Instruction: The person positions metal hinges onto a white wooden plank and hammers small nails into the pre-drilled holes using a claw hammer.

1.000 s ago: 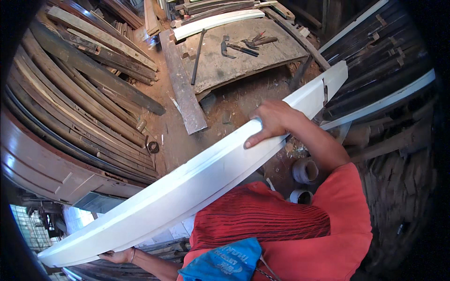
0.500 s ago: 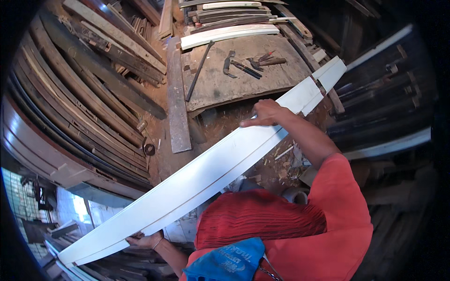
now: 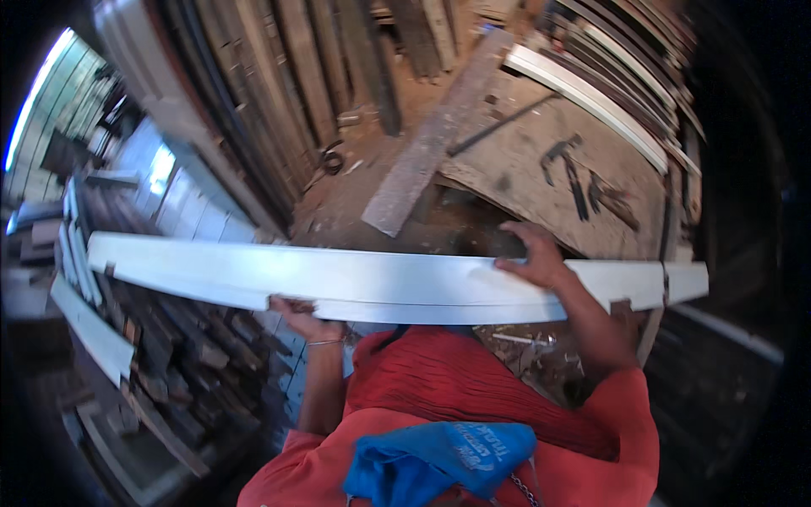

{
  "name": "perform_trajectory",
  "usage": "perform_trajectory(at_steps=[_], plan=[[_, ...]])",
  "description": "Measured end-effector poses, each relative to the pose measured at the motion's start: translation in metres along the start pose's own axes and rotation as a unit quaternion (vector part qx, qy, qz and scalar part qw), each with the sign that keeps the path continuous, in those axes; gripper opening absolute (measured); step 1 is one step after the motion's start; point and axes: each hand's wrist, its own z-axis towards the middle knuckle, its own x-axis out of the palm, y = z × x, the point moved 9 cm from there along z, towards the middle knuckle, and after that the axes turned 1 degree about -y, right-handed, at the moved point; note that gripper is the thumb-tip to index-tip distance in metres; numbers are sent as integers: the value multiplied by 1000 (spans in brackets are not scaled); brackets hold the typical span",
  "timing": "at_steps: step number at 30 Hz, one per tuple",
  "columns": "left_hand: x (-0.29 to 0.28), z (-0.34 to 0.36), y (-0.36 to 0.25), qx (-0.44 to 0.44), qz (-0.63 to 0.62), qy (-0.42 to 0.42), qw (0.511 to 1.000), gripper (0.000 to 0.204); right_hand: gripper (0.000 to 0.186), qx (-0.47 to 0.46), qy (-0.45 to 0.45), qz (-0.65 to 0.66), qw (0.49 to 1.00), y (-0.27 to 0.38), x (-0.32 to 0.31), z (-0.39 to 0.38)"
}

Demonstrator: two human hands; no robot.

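A long white board [image 3: 397,283] lies crosswise before me, a groove along its lower part and a gap near its right end. My left hand [image 3: 300,314] holds it from below at its lower edge, left of middle, fingers partly hidden behind it. My right hand [image 3: 535,258] grips the upper edge right of middle, thumb on the board's face, index finger raised above it. Behind the board, a worn work table [image 3: 481,152] carries a claw hammer [image 3: 553,156], plier-like tools [image 3: 604,194] and a dark bar [image 3: 494,127].
A weathered plank [image 3: 405,177] runs beside the table. Long timbers [image 3: 287,101] line the upper left, near a tiled floor [image 3: 203,211]. Scrap wood [image 3: 194,355] piles at lower left; stacked strips [image 3: 629,68] stand at upper right, beside dark racks on the right.
The board has turned from a diagonal to nearly level in the view, still held in both hands. The view has swung left, so the table sits further right and more tiled floor shows.
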Motion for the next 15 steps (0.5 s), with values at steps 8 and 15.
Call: perform_trajectory(at_steps=[8, 15], plan=[[36, -81, 163, -154, 25, -103, 982, 49, 138, -163, 247, -12, 955, 238, 147, 121], [53, -157, 294, -230, -23, -114, 966, 34, 142, -146, 301, -174, 926, 148, 168, 85]])
